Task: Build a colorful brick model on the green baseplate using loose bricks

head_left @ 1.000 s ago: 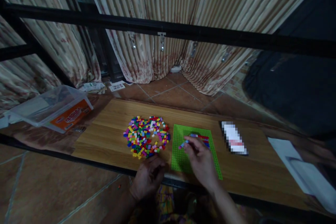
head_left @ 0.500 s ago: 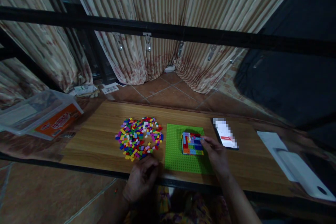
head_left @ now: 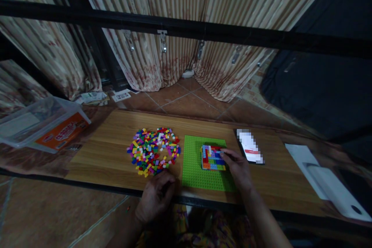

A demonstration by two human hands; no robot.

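A green studded baseplate [head_left: 194,170] lies on the wooden table [head_left: 116,135]. On it sits a small square block of mixed-colour bricks [head_left: 213,157]. My right hand [head_left: 238,168] rests at the block's right edge, fingertips touching it; I cannot tell whether a brick is pinched there. To the left of the plate lies a pile of small loose bricks [head_left: 152,150] in several colours. My left hand [head_left: 157,195] is at the table's near edge just below the pile, fingers curled, with nothing visible in it.
A phone [head_left: 249,146] lies right of the baseplate. A white flat object [head_left: 328,186] sits at the table's right end. A clear plastic box with an orange label [head_left: 43,124] stands at the far left. A black bar [head_left: 186,31] crosses above; curtains hang behind.
My right hand moved from over the plate's middle to the right edge of the brick block, uncovering the block. The view shifted slightly. My left hand stayed put.
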